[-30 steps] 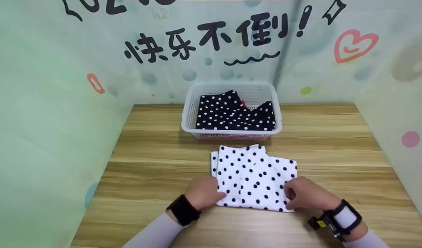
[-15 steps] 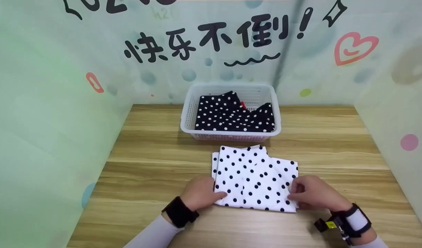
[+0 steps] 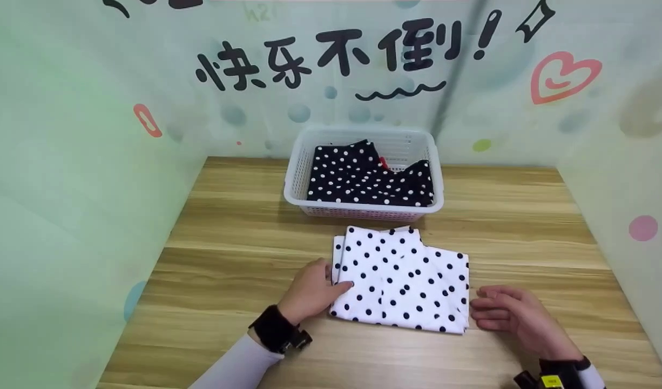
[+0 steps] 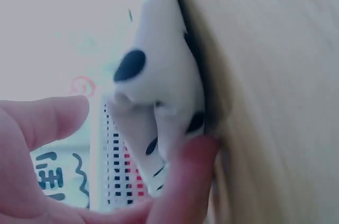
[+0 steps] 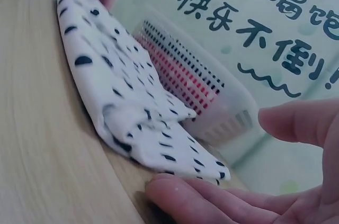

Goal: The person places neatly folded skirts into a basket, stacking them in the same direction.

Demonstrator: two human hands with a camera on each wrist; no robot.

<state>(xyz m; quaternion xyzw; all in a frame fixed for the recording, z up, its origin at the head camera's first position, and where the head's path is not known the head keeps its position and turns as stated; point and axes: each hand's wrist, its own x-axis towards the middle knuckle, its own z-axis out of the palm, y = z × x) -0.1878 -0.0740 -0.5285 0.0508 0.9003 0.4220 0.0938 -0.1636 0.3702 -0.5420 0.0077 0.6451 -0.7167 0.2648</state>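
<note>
A folded white cloth with black polka dots (image 3: 398,281) lies flat on the wooden table, its layers stacked and its edges uneven. My left hand (image 3: 312,289) is at the cloth's left edge. In the left wrist view its thumb (image 4: 63,118) stands apart from the cloth, while a fingertip (image 4: 198,155) is right by the lower edge. To the right of the cloth, my right hand (image 3: 517,313) has its fingers extended towards the edge. The right wrist view shows a wide space between thumb and fingers, with nothing in it.
Behind the cloth stands a white perforated plastic basket (image 3: 436,194) holding black cloth with white dots (image 3: 344,175) and something small and red (image 3: 384,163). Printed wall sheets (image 3: 266,116) close in the wooden table (image 3: 239,216) at the back and sides.
My right hand has let go of the cloth's right edge and drawn away, its fingers straightening. My left hand has slid a little up along the left edge. The cloth has hardly shifted.
</note>
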